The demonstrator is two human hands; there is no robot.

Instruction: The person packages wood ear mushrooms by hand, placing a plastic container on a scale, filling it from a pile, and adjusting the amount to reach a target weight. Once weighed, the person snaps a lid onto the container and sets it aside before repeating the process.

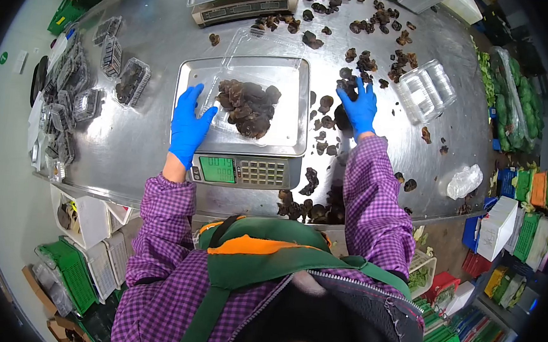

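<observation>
Both my hands wear blue gloves. My left hand (190, 125) is at the left edge of the scale's metal pan (293, 77), thumb and fingers apart, beside a clear plastic clamshell box (257, 46) with its lid folded back. Dark brown wood ear mushrooms (248, 109) lie heaped in the box. Lit green, the display (217, 169) of the scale faces me. To the right of the pan, my right hand (360, 108) reaches over loose wood ear mushrooms (347, 74) on the steel table, fingers spread. Part of these pieces is hidden under the palm.
Filled clear boxes (133, 82) crowd the table's left side. A second scale (244, 7) stands at the back. Empty clear boxes (427, 93) and a crumpled plastic bag (464, 182) lie on the right. More mushrooms (309, 210) sit along the front edge; crates (76, 271) surround the table.
</observation>
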